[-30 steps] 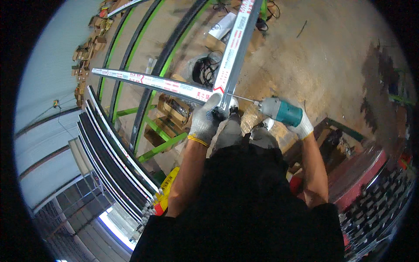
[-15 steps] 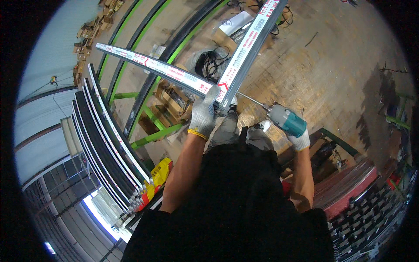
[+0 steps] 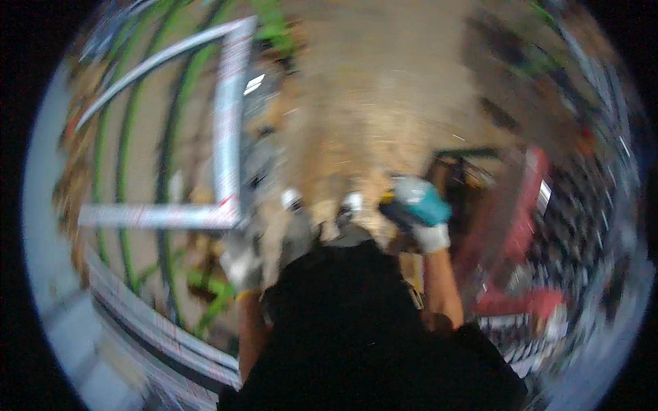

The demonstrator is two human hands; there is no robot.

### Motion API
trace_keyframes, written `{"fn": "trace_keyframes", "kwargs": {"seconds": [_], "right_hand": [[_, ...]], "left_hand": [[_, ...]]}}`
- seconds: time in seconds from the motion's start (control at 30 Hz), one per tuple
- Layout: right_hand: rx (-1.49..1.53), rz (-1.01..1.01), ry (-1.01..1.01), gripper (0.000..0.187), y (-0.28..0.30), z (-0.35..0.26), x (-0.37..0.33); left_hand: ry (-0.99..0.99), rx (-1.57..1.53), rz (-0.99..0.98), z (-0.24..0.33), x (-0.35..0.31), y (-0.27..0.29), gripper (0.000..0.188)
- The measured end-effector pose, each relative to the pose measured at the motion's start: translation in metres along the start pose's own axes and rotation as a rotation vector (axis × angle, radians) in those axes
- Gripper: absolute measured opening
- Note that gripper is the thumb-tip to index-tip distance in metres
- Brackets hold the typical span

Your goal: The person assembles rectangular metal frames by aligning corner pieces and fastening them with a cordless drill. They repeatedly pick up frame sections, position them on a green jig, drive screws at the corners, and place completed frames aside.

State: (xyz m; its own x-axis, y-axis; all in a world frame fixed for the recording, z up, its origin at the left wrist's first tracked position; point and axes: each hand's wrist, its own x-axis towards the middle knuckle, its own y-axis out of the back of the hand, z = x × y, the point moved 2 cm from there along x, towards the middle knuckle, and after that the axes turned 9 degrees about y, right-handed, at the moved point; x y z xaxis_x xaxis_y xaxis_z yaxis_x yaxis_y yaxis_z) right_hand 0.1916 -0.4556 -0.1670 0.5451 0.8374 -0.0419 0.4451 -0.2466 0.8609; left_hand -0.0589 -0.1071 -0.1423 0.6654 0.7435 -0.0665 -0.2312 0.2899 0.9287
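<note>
A white-and-grey frame with printed film on its bars stretches across the left half, with one corner closest to me. My left hand, in a pale knit glove with a yellow cuff, is right at that corner. Motion smears its fingers, so I cannot tell whether they grip the bar. On the right, my gloved right hand is closed around a teal power drill. The drill is held away from the frame, its dark end pointing left; the bit cannot be made out.
Green-edged black rails run under the frame. Red-covered stacked material and a dark heap of parts stand at the right. More long film-covered bars lie at the lower left. Bare floor shows ahead.
My view has swung right, blurring everything. The frame now appears farther left, showing more of its bars. My right hand has drawn the drill away from the frame's corner.
</note>
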Motion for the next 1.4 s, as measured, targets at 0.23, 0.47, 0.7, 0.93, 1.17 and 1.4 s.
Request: {"fn": "trace_keyframes", "kwargs": {"seconds": [0.23,0.47,0.7,0.93,1.17,1.4], "right_hand": [[0.188,0.896,-0.358,0.041,0.028,-0.028,-0.097],[0.054,1.345,-0.824,0.035,0.079,-0.051,-0.217],[0.524,2.025,-0.804,0.038,0.111,0.015,-0.280],[0.489,1.991,-0.699,0.040,0.151,0.114,-0.293],[0.450,1.799,-0.718,0.057,0.145,0.160,-0.318],[-0.432,1.294,-0.881,0.050,0.156,0.141,-0.323]], "left_hand": [[0.271,-0.107,-0.338,0.016,0.013,0.015,0.047],[0.474,-0.454,-0.303,-0.018,0.037,0.022,0.055],[0.616,-0.835,-0.358,-0.046,0.094,0.016,0.065],[0.633,-0.924,-0.390,-0.039,0.108,0.010,0.077],[0.802,-0.897,-0.462,-0.048,0.123,0.012,0.065],[0.823,-1.120,-0.182,-0.043,0.117,0.003,0.047]]}}
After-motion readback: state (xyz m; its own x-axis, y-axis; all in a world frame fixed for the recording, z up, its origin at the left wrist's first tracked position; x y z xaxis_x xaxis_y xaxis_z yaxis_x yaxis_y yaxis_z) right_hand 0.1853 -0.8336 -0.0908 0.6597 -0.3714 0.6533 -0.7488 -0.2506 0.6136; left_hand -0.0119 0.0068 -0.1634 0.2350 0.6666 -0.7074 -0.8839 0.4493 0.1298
